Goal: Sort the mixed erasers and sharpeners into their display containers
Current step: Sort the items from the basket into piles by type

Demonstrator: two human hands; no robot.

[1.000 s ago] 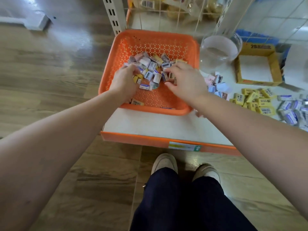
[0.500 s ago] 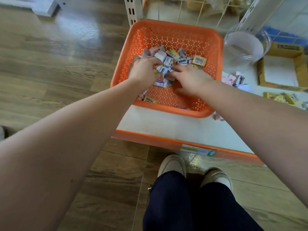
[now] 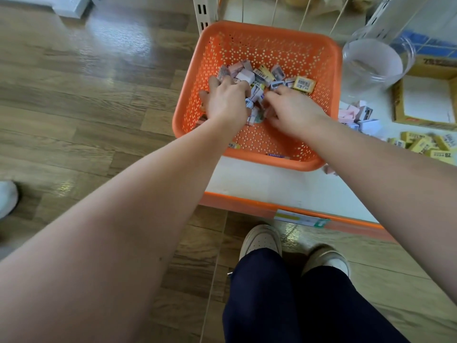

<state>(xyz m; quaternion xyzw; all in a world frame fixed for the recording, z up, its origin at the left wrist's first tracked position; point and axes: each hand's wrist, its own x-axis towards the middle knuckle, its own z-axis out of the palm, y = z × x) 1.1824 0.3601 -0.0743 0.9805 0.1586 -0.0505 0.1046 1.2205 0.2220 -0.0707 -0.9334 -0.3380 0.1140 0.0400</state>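
Fingers [image 3: 236,87] of the left hand [image 3: 227,102] curl down into the pile of erasers and sharpeners [image 3: 262,75] in the orange basket [image 3: 259,160], upper centre of the frame. The right hand [image 3: 294,112] digs in just beside it. Whether either hand grips a piece cannot be told. The basket sits on a white shelf [image 3: 272,184]. To its right stand a clear jar [image 3: 371,63] and a cardboard box [image 3: 425,102], with yellow erasers [image 3: 420,144] below them.
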